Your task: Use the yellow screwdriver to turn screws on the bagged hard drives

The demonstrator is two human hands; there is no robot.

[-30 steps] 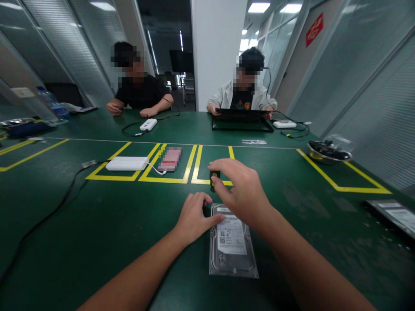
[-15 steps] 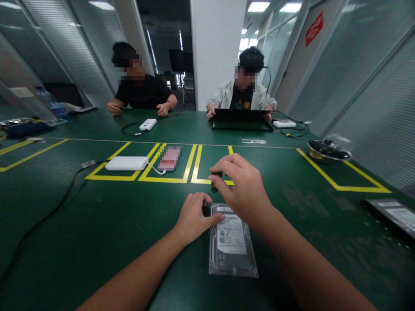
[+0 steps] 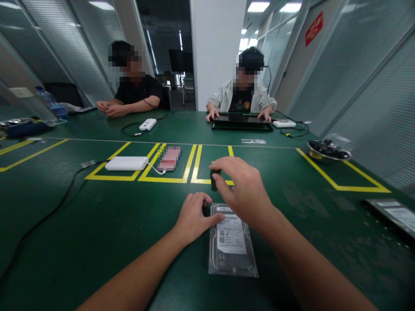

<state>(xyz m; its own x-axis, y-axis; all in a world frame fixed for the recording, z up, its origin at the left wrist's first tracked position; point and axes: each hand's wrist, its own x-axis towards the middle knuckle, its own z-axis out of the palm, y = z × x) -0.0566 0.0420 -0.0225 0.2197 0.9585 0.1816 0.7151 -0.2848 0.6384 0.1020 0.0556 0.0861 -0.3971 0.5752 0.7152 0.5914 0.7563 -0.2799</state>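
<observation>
A silver hard drive (image 3: 232, 244) with a white label lies flat on the green table (image 3: 97, 224) in front of me. My left hand (image 3: 194, 217) rests curled at the drive's far left corner, thumb pressing on its top edge. My right hand (image 3: 243, 190) is closed in a pinch round the black handle of a small screwdriver (image 3: 214, 179). The screwdriver stands upright with its thin shaft pointing down at the drive's far left corner.
A white power bank (image 3: 127, 163) with a cable and a pink phone (image 3: 169, 158) lie in yellow-taped boxes. Two people sit across the table, one at a black laptop (image 3: 241, 122). A bowl of parts (image 3: 328, 150) and another flat drive (image 3: 394, 216) lie at the right.
My right fingers have shifted round the screwdriver handle, turning it in place. My left hand has stayed put. Across the table one person's hands moved to the left and the other's onto the laptop.
</observation>
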